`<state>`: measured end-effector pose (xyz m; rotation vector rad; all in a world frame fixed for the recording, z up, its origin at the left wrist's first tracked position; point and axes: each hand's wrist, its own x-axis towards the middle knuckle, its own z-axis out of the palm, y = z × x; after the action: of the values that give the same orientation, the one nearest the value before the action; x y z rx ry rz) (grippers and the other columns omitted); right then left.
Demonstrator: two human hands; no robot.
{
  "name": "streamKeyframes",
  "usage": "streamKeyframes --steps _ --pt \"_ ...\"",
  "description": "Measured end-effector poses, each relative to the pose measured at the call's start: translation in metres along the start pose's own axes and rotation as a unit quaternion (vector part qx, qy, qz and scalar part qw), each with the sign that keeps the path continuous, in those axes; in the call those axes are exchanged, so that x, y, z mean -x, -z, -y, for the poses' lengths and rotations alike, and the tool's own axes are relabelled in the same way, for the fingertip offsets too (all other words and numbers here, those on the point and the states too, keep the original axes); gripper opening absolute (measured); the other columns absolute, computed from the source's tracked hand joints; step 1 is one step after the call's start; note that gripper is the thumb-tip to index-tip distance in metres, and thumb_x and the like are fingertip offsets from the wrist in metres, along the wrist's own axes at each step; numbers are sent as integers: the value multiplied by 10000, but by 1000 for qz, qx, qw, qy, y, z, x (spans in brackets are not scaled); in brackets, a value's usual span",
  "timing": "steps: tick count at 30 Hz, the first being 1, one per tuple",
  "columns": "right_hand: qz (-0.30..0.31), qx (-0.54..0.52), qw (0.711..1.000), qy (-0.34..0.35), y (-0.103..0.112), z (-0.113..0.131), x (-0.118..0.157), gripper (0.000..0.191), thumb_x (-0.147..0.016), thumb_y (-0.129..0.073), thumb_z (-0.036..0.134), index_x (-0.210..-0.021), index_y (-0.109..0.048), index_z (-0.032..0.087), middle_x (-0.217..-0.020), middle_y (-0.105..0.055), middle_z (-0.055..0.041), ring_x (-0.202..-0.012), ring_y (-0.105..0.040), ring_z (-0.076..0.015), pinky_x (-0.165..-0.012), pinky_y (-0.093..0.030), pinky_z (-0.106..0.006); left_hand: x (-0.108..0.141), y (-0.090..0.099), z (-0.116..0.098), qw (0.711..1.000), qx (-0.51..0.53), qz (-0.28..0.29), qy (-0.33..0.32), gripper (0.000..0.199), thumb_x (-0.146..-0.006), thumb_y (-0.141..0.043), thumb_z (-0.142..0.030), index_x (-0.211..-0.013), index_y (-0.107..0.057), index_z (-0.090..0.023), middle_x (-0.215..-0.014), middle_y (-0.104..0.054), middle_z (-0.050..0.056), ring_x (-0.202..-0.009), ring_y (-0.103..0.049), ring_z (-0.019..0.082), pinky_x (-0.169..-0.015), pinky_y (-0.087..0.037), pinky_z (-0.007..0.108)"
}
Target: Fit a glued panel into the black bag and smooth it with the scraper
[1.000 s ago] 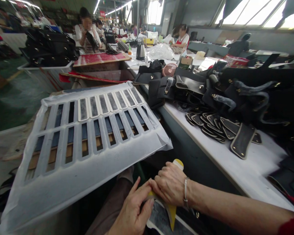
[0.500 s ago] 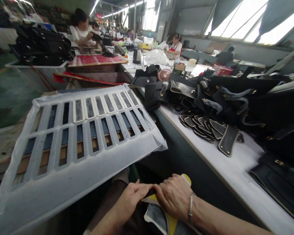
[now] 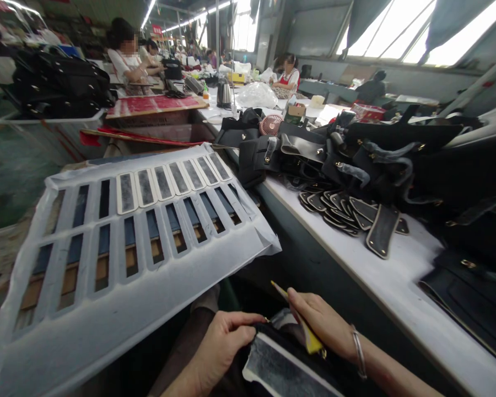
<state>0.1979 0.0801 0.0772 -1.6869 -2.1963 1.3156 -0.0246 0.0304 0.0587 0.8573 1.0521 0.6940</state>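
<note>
In my lap lies a black bag (image 3: 291,334) with small gold fittings, its lower part out of view. On it sits a dark, white-edged panel (image 3: 289,366), like those on the white sheet. My left hand (image 3: 227,344) pinches the bag's upper edge between thumb and index finger, at the panel's corner. My right hand (image 3: 324,320) is closed around a flat yellow piece (image 3: 311,337) with a narrow tip, held slanted just above the bag. What kind of piece it is I cannot make out.
Left, a white sheet (image 3: 119,325) with rows of slots carries several white-edged panels (image 3: 162,182). On the white table (image 3: 343,242) at right lie black straps (image 3: 382,231), black bags (image 3: 397,143) and a pink fan (image 3: 270,125). Co-workers sit farther back.
My hands have moved apart. The right hand has shifted right and lifted the yellow piece off the panel, uncovering more of it and of the bag. The left hand stays near the same spot.
</note>
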Motion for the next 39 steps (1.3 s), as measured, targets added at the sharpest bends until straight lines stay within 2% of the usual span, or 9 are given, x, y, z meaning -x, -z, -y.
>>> streamKeyframes --steps 3,8,16,23,27,30,32,35,39 --pt "64 -160 985 15 4 4 -1 765 -898 -66 773 -959 -559 190 -673 -414 35 -578 -363 -134 -555 -325 -255 1 -3 12 999 27 -28 2 351 -768 -629 -335 -1034 -770 -155 -915 -770 78 -802 -656 219 -735 -463 288" --pt "178 -355 916 60 -4 13 -10 898 -695 -640 777 -1324 -451 165 -825 -453 31 -719 -382 -140 -644 -336 -251 4 -6 18 999 0 -50 -19 369 -815 -607 -344 -1104 -743 -158 -957 -760 72 -894 -664 236 -784 -478 284" --pt "114 -213 970 11 -28 20 -20 319 -801 -643 320 -1082 -603 175 -842 -590 11 -776 -509 -166 -703 -397 -278 4 -13 17 995 -48 -78 -49 365 -850 -541 -317 -1123 -732 -167 -993 -752 69 -902 -667 236 -811 -493 284" --pt "134 -139 979 64 -27 25 -25 308 -906 -531 411 -1100 -585 179 -821 -617 5 -709 -535 -157 -653 -412 -263 5 -15 10 989 -89 -105 -49 346 -906 -501 -308 -1141 -712 -167 -1027 -740 42 -932 -644 208 -868 -478 257" --pt "105 -108 986 66 -31 27 -23 326 -904 -529 462 -1056 -601 182 -804 -624 6 -683 -544 -153 -620 -398 -255 7 -18 9 994 -37 -94 -36 304 -906 -532 -299 -1108 -713 -162 -986 -741 29 -886 -636 199 -797 -473 257" --pt "42 -64 996 38 -22 33 -14 351 -822 -639 426 -1063 -600 174 -841 -653 -25 -732 -586 -196 -654 -409 -291 13 -20 22 986 134 -102 -5 354 -880 -600 -351 -1178 -660 -169 -1123 -715 61 -1043 -629 237 -887 -468 295" --pt "-15 -51 998 25 -8 37 -1 595 -702 -764 436 -1191 -560 165 -997 -665 -80 -882 -602 -265 -762 -433 -350 18 -20 38 953 260 -154 32 390 -911 -563 -393 -1241 -605 -188 -1272 -652 70 -1221 -556 225 -997 -420 288" --pt "-88 -154 984 31 17 40 37 873 -624 -822 529 -1340 -463 183 -1194 -620 -112 -1051 -571 -310 -892 -442 -401 23 -17 69 906 338 -204 149 423 -960 -457 -458 -1258 -568 -179 -1350 -596 83 -1309 -486 197 -1051 -376 276" --pt "-141 -355 923 -54 19 42 104 574 -695 -757 602 -1049 -638 166 -944 -693 -102 -826 -620 -271 -711 -491 -358 17 -21 96 894 337 -129 265 565 -934 -427 -567 -1173 -599 -85 -1184 -661 180 -1187 -575 314 -964 -457 402"
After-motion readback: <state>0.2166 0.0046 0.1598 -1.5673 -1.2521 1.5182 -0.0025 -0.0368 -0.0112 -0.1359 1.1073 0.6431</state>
